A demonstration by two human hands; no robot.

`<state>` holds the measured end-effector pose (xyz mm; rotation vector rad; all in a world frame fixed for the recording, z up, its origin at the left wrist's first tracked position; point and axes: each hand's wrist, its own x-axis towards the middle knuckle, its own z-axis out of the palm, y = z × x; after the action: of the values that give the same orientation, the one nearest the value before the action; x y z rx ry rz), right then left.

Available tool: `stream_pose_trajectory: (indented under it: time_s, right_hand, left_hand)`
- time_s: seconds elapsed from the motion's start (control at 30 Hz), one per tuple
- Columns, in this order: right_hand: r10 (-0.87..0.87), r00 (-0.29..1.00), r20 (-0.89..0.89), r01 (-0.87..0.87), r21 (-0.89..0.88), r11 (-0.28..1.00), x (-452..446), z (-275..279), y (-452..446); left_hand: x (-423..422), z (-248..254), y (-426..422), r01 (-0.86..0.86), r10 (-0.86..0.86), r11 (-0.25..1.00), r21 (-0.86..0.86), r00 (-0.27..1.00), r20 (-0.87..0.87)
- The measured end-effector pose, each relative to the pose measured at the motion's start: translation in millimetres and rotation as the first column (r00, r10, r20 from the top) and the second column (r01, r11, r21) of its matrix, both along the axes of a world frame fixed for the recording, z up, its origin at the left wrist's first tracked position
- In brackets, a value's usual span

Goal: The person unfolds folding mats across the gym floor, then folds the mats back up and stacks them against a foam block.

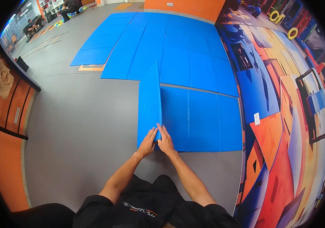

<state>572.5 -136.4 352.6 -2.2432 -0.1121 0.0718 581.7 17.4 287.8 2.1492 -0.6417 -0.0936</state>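
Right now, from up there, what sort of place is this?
Probably a gym or play room, I think: blue mats cover part of the gray floor, and a big colourful mural runs along one side.

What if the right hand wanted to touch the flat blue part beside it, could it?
Probably yes: the right hand is at the edge of the raised blue flap, and nothing seems to stand between it and the flat blue part to its right.
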Motion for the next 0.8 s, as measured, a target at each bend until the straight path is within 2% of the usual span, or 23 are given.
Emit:
stream_pose_trajectory:
  time_s: [0.17,0.27,0.4,0.6,0.7,0.8]
  right_hand:
    - [-0.058,0.997,0.057,0.055,0.041,0.998,-12,-38,-28]
    - [-0.045,0.999,0.012,0.045,0.049,0.998,-26,-43,-31]
    - [-0.07,0.995,-0.066,0.073,0.041,0.996,-31,-51,-33]
    - [-0.105,0.994,0.026,0.105,0.026,0.994,-39,-65,-29]
    - [-0.161,0.987,-0.018,0.161,0.006,0.987,-42,-63,-26]
    - [-0.17,0.985,-0.031,0.172,0.041,0.984,-45,-70,-29]
  left_hand:
    - [-15,16,-35,-0.024,0.061,0.986,0.163,0.973,-0.223]
    - [-13,-51,-40,-0.029,0.034,0.999,0.046,0.993,-0.114]
    - [-13,-47,-41,-0.021,0.041,0.989,0.143,0.989,-0.142]
    - [-11,-62,-31,0.046,-0.028,0.995,0.09,0.98,-0.197]
    - [-8,-60,-26,0.076,-0.059,0.994,0.077,0.977,-0.204]
    - [-3,-62,-25,0.127,-0.096,0.982,0.138,0.973,-0.212]
